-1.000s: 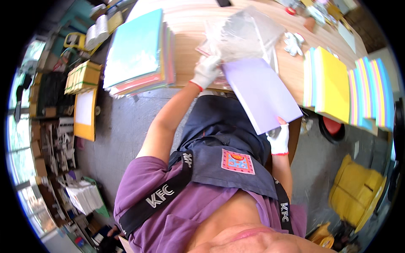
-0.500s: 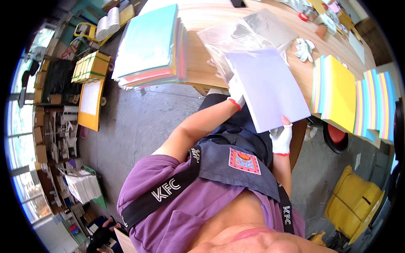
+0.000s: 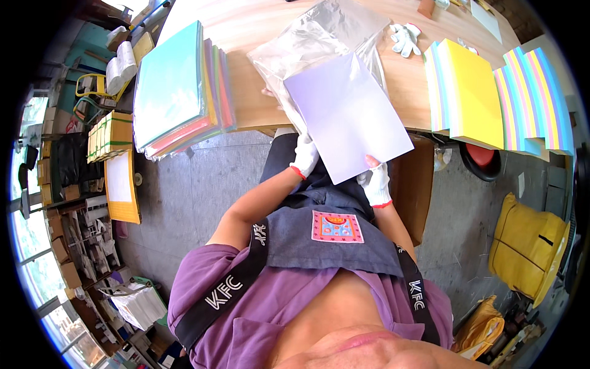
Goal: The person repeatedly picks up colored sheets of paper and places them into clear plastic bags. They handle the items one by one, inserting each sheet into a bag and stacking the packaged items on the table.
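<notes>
A lilac sheet or stack of paper [image 3: 350, 117] lies tilted across the table's near edge, its lower corner jutting out over my lap. At its far end is a crumpled clear plastic bag [image 3: 319, 43]; I cannot tell how far the paper reaches inside. My right hand [image 3: 375, 183], in a white glove with the thumb bare, pinches the paper's near edge, thumb on top and fingers beneath. My gloved left hand [image 3: 305, 154] grips the bag along the paper's left side. Most of its fingers are hidden behind bag and paper, with bare fingertips showing at the bag's left edge.
Bagged coloured paper [image 3: 169, 86] is piled at the table's left. Yellow-topped paper stacks [image 3: 470, 92] and striped multicoloured stacks [image 3: 534, 101] stand at the right edge. A spare white glove [image 3: 405, 40] lies behind. A red-seated stool [image 3: 480, 157] is below the right side.
My view has shifted, so the table contents appear further left and the right-hand stacks higher. Both hands keep hold of the lilac paper and bag, with little change between them.
</notes>
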A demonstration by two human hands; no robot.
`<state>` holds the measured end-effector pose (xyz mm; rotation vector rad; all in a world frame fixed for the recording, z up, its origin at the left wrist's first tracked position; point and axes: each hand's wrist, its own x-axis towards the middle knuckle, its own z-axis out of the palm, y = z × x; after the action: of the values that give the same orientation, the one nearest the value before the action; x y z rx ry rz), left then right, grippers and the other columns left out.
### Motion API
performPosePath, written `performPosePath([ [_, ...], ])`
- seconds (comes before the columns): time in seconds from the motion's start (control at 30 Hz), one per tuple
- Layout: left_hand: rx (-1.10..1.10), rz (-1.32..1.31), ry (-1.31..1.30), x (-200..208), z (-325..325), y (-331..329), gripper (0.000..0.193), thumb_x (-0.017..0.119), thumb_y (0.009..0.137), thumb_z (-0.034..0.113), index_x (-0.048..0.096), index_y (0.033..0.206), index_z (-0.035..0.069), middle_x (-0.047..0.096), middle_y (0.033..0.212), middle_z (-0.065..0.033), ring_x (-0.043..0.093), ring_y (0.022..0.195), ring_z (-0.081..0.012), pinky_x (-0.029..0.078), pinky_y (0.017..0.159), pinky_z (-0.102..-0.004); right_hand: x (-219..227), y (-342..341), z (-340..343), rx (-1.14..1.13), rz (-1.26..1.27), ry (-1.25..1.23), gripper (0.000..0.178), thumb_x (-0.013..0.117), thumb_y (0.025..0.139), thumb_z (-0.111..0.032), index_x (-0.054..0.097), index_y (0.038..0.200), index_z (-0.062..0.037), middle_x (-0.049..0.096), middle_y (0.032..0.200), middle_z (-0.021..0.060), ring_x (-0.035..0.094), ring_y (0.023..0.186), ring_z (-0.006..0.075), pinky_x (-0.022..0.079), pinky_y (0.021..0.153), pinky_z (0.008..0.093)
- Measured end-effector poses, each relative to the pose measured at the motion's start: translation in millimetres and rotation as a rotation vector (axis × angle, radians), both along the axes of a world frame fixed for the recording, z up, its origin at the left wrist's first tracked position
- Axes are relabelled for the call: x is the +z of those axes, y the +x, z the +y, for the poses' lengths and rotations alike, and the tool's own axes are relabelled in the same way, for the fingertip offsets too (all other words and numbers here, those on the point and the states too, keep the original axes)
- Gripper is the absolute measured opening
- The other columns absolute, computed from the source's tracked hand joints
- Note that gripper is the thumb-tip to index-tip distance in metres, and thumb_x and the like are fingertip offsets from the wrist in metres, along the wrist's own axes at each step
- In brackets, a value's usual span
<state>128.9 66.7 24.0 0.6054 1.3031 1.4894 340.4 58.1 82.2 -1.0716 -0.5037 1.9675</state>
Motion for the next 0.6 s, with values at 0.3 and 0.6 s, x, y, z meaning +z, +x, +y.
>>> performPosePath([
  [0.3, -0.186, 0.242, -0.236, -2.9, -31.3, -6.2, 0.021, 0.050, 0.098, 0.012, 0.064, 0.109, 0.001, 0.069, 0.099, -0.0067, 0.065, 0.087, -0.0187, 0.053, 0.076, -0.0304, 0.3, -6.2, -19.2, -0.109, -0.089, -0.064, 0.021, 0.065, 0.086, -0.017, 0.059, 0.102, -0.0052, 0.062, 0.072, 0.0042, 0.057, 0.049, 0.0133, 0.044, 0.040, 0.0274],
  [0.6, -0.422, -0.196, -0.510, 11.6, -53.0, 0.5, 0.021, 0.055, 0.095, 0.016, 0.063, 0.109, 0.002, 0.068, 0.097, -0.0119, 0.067, 0.078, -0.0183, 0.057, 0.070, -0.0316, -38.0, -42.8, 2.1, -0.117, 0.031, -0.297, 0.018, 0.058, 0.092, -0.012, 0.055, 0.105, -0.0001, 0.064, 0.081, 0.0121, 0.065, 0.058, 0.0220, 0.057, 0.050, 0.0326],
])
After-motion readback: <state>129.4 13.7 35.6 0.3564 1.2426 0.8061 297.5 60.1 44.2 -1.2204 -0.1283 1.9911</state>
